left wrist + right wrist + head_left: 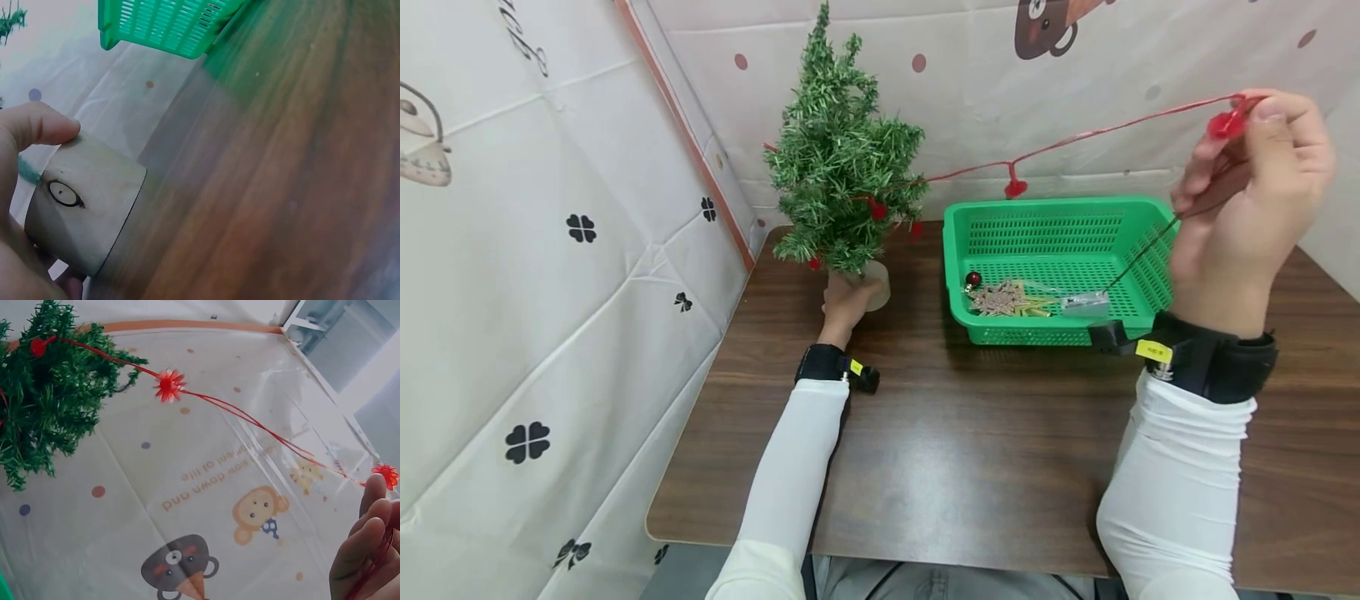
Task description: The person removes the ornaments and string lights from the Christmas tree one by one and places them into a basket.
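A small artificial Christmas tree (846,154) stands on the table at the back left. Its round pale base (94,200) is gripped by my left hand (844,302), thumb on one side and fingers on the other. My right hand (1262,183), raised at the upper right, pinches a red string of flower lights (169,385) between thumb and fingers. From the tree the string runs up to that hand, with a red flower (1016,187) hanging partway along. Several red flowers lie among the branches. A dark wire drops from the right hand to a pale box (1085,305).
A green plastic basket (1030,335) sits right of the tree, below the raised hand. Inside it are the pale box, glittery snowflake-like ornaments (997,297) and a dark red ball (973,278). Printed sheets hang behind and to the left of the wooden table (955,450).
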{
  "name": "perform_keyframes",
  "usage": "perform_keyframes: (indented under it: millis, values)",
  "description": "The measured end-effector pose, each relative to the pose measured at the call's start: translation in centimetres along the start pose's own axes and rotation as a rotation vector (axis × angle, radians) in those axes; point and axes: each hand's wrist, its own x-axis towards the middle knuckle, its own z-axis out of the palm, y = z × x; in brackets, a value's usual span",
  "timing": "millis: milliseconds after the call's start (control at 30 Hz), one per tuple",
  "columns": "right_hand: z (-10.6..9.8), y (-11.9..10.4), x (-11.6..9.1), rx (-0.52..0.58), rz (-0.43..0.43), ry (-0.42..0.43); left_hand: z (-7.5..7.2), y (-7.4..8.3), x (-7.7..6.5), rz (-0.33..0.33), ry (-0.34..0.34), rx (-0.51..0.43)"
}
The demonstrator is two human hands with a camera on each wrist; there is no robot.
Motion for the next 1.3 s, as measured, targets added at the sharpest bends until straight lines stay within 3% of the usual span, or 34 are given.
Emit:
perform_keyframes:
  millis: [167, 433, 633, 733, 833, 1067, 1300]
  values:
    - [-0.3, -0.4, 0.3, -0.006, -0.029, 0.04, 0.0, -0.1, 0.1, 0.026, 0.041, -0.071]
    - [-0.8, -1.2, 0.7, 0.041, 0.042, 0.116, -0.1, -0.1, 0.0, -0.044, 0.051, 0.038]
    - [-1.6, -0.7, 1.3, 0.062, 0.04, 0.129, -0.1, -0.2, -0.2, 0.024, 0.058, -0.02]
    - [-2.1, 0.0, 1.6, 0.064, 0.033, 0.125, -0.2, -0.2, -0.2, 0.0, 0.047, -0.029]
    - [-2.6, 0.5, 1.9, 0.027, 0.025, 0.12, -0.2, -0.1, -0.3, -0.035, 0.033, -0.015]
    - [-3.4, 1.0, 2.4, -0.101, 0.026, 0.112, -0.4, 0.2, -0.3, -0.049, 0.022, -0.001]
    - [-4.7, 1.2, 3.1, -0.169, 0.107, 0.086, -0.2, 0.0, -0.2, -0.032, 0.034, 0.026]
